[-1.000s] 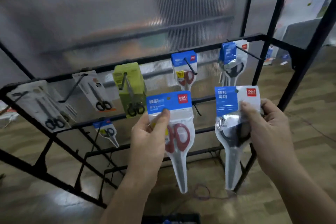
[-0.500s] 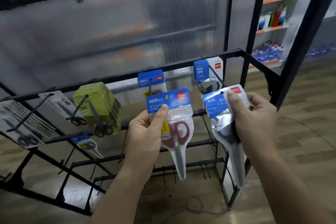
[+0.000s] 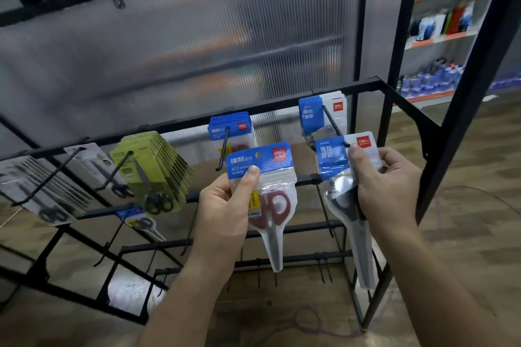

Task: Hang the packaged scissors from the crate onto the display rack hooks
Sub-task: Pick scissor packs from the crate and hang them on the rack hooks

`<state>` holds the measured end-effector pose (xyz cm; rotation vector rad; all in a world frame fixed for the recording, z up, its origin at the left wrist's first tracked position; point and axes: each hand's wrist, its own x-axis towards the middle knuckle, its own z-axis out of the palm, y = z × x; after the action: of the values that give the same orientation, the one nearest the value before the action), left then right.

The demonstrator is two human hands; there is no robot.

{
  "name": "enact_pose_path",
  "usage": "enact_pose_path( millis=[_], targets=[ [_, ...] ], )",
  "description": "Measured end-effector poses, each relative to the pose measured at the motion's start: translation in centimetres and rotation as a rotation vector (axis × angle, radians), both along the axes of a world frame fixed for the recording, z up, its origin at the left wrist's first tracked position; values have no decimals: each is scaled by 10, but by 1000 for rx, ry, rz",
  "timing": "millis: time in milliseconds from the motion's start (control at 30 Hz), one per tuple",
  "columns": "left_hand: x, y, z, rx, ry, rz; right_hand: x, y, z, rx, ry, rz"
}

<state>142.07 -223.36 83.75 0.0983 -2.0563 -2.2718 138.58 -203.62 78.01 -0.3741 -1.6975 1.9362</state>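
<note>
Your left hand (image 3: 225,205) grasps the red-handled pack (image 3: 272,205), with the thumb pressed on the front just below the blue header card and the fingers curled behind. The pack's long axis runs close to vertical. The header is at the top and the blade tips point down at the wooden floor (image 3: 465,234), drifting slightly to your right. Its hang hole is free, just to the right of the middle hook (image 3: 224,149) on the display rack (image 3: 366,84), where matching blue-headed packs (image 3: 239,127) hang.

Your right hand (image 3: 386,186) pinches the black-handled pack (image 3: 342,194) by its header, thumb on the front and fingers wrapped around the right edge. This pack is also header up and tips down, its lower end leaning a little to your right. The tip of the right hook (image 3: 334,127) meets the card at its hang hole. You cannot tell from here whether the hook has passed through it.

Further left on the same rail, a row of yellow-green packs (image 3: 152,166) hangs from another hook.
</note>
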Motion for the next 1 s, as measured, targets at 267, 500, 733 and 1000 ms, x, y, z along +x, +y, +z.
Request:
enact_pose_path(
  millis=[267,500,733,1000],
  targets=[
    [-2,10,-18,-45,-45,-6,-51,1,-14,59,-23,50],
    [-5,0,-15,-38,-6,43,-96,12,-5,303,-98,13],
    [1,-25,-15,-22,67,142,-105,11,-3,414,-164,-49],
    [-10,-44,-24,-72,69,237,-40,-40,-27,339,-148,222]
  ],
)
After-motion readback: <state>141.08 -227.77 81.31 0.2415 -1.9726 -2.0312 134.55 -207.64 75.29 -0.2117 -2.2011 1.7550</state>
